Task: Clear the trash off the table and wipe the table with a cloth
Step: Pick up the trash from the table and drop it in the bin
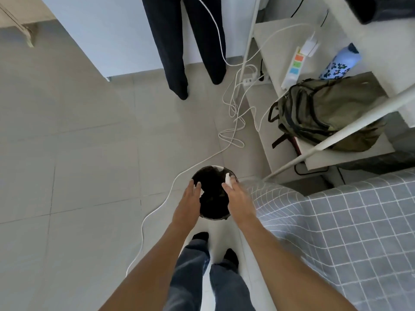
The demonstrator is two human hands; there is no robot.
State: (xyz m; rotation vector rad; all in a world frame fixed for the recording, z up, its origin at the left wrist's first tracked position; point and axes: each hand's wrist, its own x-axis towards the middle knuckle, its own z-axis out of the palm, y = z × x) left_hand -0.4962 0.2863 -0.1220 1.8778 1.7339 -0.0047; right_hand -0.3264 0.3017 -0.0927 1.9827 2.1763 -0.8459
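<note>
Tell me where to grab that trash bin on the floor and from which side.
Grip the trash bin by its round rim, one hand on each side, coming straight down from above. It stands upright and open on the floor, and the left hand and right hand already hover over opposite edges; the right holds a white scrap.

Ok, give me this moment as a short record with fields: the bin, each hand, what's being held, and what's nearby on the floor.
bin: round trash bin, dark liner, on the floor
left hand: left hand over the bin's left rim, small white scrap at its fingertips
right hand: right hand over the right rim, white scrap at its fingertips
floor nearby: white cable running past the bin
beside: checked blanket
</note>
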